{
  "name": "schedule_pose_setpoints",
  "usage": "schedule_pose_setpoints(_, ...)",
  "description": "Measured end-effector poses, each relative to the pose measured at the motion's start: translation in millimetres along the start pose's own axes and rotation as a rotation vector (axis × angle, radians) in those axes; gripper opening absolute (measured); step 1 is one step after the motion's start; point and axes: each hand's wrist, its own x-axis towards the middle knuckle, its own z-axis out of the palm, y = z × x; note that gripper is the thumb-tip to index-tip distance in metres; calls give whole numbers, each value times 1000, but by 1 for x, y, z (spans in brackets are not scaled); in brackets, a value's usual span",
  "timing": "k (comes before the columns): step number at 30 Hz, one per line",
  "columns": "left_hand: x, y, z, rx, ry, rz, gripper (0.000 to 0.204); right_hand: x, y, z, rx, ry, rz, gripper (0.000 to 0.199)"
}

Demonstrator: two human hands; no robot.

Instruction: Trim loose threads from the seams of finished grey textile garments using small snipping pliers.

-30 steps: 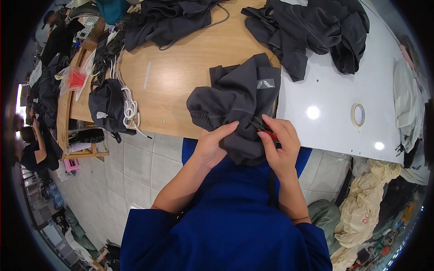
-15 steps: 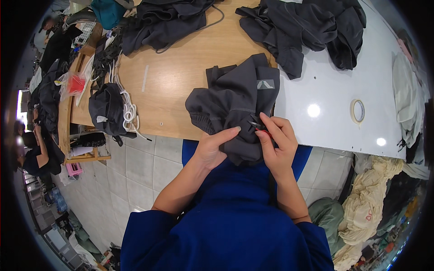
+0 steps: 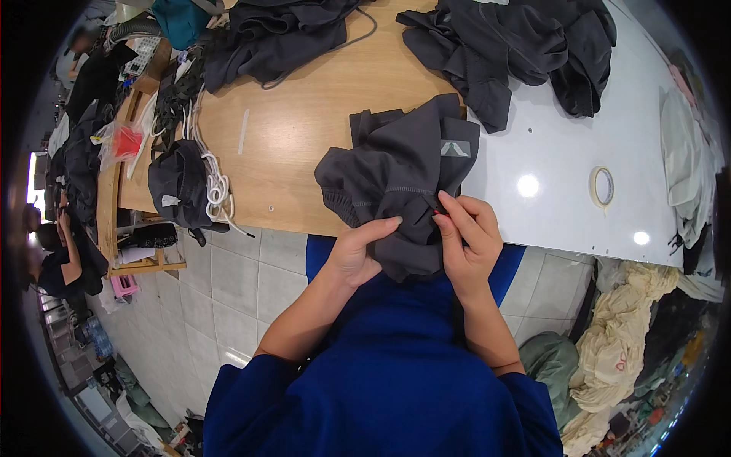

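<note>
From the head camera: gripping a dark grey garment (image 3: 400, 164) at its lower middle with the left hand (image 3: 356, 255), thumb laid on top, the other fingers mostly hidden under the cloth. Pinching a small red-and-dark tool (image 3: 437, 212) between thumb and forefinger of the right hand (image 3: 472, 240), with hardly any gap between those tips; most of the tool hidden, its dark tip close against the garment.

Draped across the front edge of the wooden table (image 3: 297, 164), next to the join with the white tabletop (image 3: 548, 167), lower folds hanging down toward the blue shirt (image 3: 381, 358). To the left, room over the wood as far as a dark bundle (image 3: 177, 171) and looped white cord (image 3: 218, 190). To the right, a stretch of white surface between the right hand and a tape roll (image 3: 603, 187). Toward the far side, well apart from both hands, a dark heap of cloth (image 3: 282, 42) and a second dark heap (image 3: 525, 49). Past the near edge, pale floor tiles (image 3: 236, 305) at left, cream cloth (image 3: 609, 335) at right.

On the garment's upper right, a pale grey patch (image 3: 455, 148) with a white angular mark; on the bundle, a white tag (image 3: 170, 201), too small to read; on the cream cloth, red markings (image 3: 620, 365)
</note>
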Motion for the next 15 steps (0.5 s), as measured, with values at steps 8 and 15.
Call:
schedule_pose_setpoints(8,-3,2,0,1,-26,-31,31,-1,-4,-3,87,19,68,31)
schedule_pose_setpoints(15,-4,-1,2,42,-12,28,32,0,-10,-5,-41,-10,-28,35)
